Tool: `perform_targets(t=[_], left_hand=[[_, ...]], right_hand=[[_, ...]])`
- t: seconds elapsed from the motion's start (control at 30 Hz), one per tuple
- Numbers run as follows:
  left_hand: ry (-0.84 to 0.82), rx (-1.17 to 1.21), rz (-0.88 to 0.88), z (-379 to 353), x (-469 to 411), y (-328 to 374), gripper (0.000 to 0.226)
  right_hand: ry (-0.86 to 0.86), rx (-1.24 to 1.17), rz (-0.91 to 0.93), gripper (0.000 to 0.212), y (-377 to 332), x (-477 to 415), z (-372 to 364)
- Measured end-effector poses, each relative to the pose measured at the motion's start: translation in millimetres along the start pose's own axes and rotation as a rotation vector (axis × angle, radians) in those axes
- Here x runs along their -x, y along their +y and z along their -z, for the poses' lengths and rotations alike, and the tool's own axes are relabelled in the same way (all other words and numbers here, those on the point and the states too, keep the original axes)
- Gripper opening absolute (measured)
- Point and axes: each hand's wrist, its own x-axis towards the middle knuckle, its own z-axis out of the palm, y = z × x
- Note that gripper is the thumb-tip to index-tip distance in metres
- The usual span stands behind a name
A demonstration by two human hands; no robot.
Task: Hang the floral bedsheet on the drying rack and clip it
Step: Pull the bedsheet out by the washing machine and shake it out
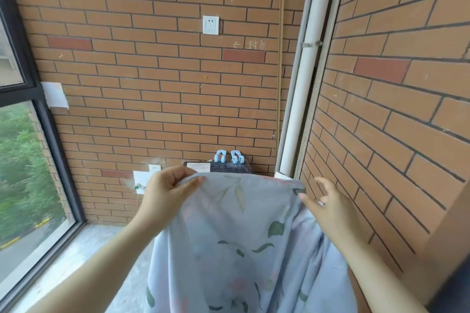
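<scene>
Two-handed, holds up the floral bedsheet (241, 236) in front of the brick wall (152, 84). Pinches the sheet's top edge with the left hand (169, 189), thumb on the near side, curled fingers behind the cloth. Spreads the fingers of the right hand (330, 207) wide and touches the other top corner with one fingertip; cannot tell a pinch from a mere touch there. Lets the pale blue fabric, printed with green leaves and faint pink flowers, hang from between the hands down past the bottom of the view. Looks past the upper edge at two light blue clips (220, 156) standing side by side on a dark box (229, 168) against the wall. Takes in a white socket (210, 25) higher on the bricks, a white pipe (310, 58) in the corner at right, and a dark-framed window (23, 160) at left.
</scene>
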Motion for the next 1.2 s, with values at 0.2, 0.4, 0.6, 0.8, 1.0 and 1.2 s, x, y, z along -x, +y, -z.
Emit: perform_targets(t=[0.2, 0.4, 0.6, 0.8, 1.0, 1.2], left_hand=[[-0.163, -0.02, -0.071, -22, 12, 15, 0.015], [-0.34, -0.041, -0.149, -27, 23, 19, 0.01], [-0.33, -0.043, -0.152, -19, 28, 17, 0.018], [-0.382, 0.08, -0.001, -16, 43, -3, 0.039], [-0.42, 0.188, 0.056, -29, 78, -37, 0.044], [-0.546, 0.213, 0.165, -41, 104, -57, 0.049]], right_hand=[[-0.246, -0.245, 0.303, 0.051, -44, 34, -13], [-0.492, -0.438, 0.329, 0.05, -72, 50, -30], [-0.511, -0.406, 0.41, 0.015, -86, 56, -29], [-0.342, -0.333, 0.396, 0.025, -79, 54, -33], [-0.214, -0.358, 0.387, 0.024, -78, 52, -26], [-0.048, -0.364, 0.348, 0.02, -70, 40, -6]])
